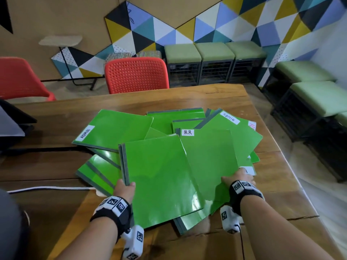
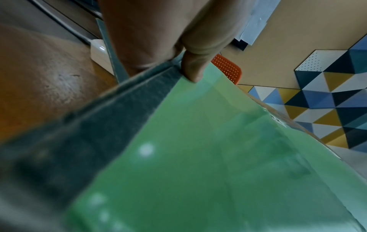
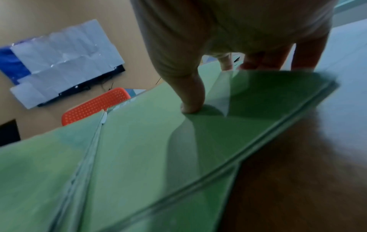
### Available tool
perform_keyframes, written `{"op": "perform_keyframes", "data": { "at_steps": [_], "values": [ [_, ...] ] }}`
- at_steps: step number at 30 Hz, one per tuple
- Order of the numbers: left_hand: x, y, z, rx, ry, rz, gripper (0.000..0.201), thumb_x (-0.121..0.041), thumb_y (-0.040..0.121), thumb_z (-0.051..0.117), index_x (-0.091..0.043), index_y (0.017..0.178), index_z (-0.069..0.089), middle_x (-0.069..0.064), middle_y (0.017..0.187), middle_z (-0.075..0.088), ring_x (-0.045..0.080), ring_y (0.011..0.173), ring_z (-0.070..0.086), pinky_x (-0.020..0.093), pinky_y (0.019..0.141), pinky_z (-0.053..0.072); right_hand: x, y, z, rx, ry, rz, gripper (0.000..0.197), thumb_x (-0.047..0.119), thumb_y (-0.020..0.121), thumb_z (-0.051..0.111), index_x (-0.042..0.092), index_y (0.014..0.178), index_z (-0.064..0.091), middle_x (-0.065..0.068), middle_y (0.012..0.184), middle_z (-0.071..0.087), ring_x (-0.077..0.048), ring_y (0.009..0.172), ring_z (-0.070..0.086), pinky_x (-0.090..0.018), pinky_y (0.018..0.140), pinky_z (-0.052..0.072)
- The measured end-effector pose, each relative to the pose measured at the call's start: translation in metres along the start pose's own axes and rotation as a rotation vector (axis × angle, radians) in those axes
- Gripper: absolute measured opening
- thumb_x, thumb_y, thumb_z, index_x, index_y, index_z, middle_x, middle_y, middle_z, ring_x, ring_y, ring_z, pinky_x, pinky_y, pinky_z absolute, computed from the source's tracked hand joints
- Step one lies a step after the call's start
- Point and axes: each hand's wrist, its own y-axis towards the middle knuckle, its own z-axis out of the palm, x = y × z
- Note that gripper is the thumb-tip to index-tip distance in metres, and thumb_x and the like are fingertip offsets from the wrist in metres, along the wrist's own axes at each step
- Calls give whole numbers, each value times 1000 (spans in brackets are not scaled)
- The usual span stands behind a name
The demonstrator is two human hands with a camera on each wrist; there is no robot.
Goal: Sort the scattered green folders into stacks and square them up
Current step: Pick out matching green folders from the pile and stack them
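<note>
Green folders (image 1: 187, 139) scattered in an overlapping heap at the centre of the head view, on the wooden desk (image 1: 281, 184). Left hand (image 1: 124, 190), lower centre-left, grip clamped on the grey spine of the unlabelled top folder (image 1: 161, 181), thumb on its cover. Right hand (image 1: 238, 178), lower right, grip pinching the near edge of the H.R folder (image 1: 208, 156), thumb on top, fingers beneath. Red chair (image 1: 137, 75) above the heap, beyond the desk.

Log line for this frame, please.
stage: sorting underway | left hand: grips unlabeled folder at spine | right hand: holds H.R folder | pile: unsorted on table
</note>
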Motion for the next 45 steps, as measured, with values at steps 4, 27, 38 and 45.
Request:
{"op": "perform_keyframes", "data": {
  "at_steps": [4,27,38,45],
  "values": [
    [-1,5,-15,-101,-72,12,39,-17,98,50,-3,134,43,21,124,56,38,110,57,48,93,47,19,-11,-29,-17,272,-177,33,12,94,51,1,125,48,-19,119,56,-27,91,53,-39,82,51],
    [-9,-19,-22,54,-185,121,26,-16,102,39,-6,124,48,14,91,51,29,100,50,36,91,40,42,-82,-6,365,558,-362,55,21,93,57,15,143,35,-12,113,58,-27,89,62,-43,81,57],
    [9,25,-45,-103,5,-138,39,-13,87,55,3,122,53,22,116,64,33,89,63,37,78,52,23,-55,22,260,228,-343,63,2,90,51,7,148,28,-17,131,51,-23,87,59,-29,69,53],
    [35,79,-33,-10,-126,-214,26,-27,67,67,-4,75,59,12,70,61,25,62,59,33,69,48,17,-47,41,258,148,-284,58,-3,89,44,8,144,31,-14,113,53,-25,92,57,-32,76,51]
  ]
}}
